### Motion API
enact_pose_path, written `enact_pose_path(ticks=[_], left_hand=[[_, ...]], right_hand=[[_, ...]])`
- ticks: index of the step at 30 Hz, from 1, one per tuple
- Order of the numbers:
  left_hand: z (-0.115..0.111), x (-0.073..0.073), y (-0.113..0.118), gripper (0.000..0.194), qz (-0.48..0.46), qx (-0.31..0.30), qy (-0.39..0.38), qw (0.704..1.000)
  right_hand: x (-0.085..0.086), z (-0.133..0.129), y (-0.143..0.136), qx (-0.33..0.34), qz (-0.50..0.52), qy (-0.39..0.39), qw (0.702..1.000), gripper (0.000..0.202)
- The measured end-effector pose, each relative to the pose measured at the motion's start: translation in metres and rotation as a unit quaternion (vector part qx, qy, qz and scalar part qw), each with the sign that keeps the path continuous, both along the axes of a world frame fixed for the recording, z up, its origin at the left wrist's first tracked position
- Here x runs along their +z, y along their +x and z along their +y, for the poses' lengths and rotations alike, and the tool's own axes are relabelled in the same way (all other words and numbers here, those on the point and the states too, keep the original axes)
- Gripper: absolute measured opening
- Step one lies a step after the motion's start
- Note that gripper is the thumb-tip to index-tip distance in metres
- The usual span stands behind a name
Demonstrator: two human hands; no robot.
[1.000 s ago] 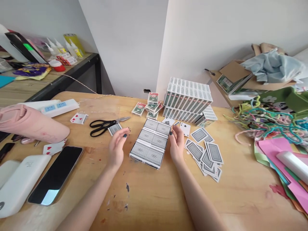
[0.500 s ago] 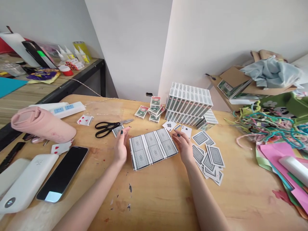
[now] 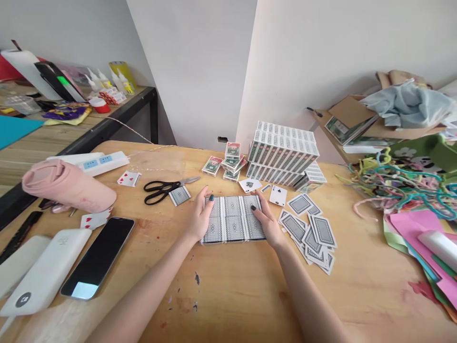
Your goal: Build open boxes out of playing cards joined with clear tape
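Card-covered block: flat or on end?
Flat. Card-covered block shows its broad face upward, with left hand and right hand at its ends.

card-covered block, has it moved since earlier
Yes: relative to the table, the card-covered block has turned, its long sides now crosswise instead of pointing away.

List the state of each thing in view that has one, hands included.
Left hand: gripping block's left end
Right hand: gripping block's right end
Card-covered block: flat on table, between hands
Scissors: lying down, blades seemingly closed
Phone: face up, screen dark, bright patch at near end
Power strip: no plugs in visible sockets
Pink bundle: rolled up
Cardboard box: flap open
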State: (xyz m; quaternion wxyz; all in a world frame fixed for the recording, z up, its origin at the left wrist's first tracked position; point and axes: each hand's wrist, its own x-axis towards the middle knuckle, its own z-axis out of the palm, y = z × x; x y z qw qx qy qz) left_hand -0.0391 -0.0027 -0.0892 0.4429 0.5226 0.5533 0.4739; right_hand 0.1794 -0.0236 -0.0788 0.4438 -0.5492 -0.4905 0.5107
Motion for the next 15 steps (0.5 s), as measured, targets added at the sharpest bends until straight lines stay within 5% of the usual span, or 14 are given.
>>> enact_pose_path(ticks=[7, 10, 15], left_hand=[[-0.024, -0.002, -0.003, 0.056, -0.193, -0.021, -0.036, 0.980], [-0.036, -0.004, 0.002, 0.054, -0.149, -0.017, -0.021, 0.988], [-0.030, 0.001, 0.001, 0.058, 0.051, -0.024, -0.012, 0.998]], right_hand=[[-0.008, -0.014, 0.006, -0.041, 0.110, -0.033, 0.993, 0.059], [-0.006, -0.018, -0.004, -0.054, 0.056, -0.038, 0.996, 0.064], [-0.004, -0.017, -0.009, -0.058, -0.065, -0.011, 0.996, 0.067]])
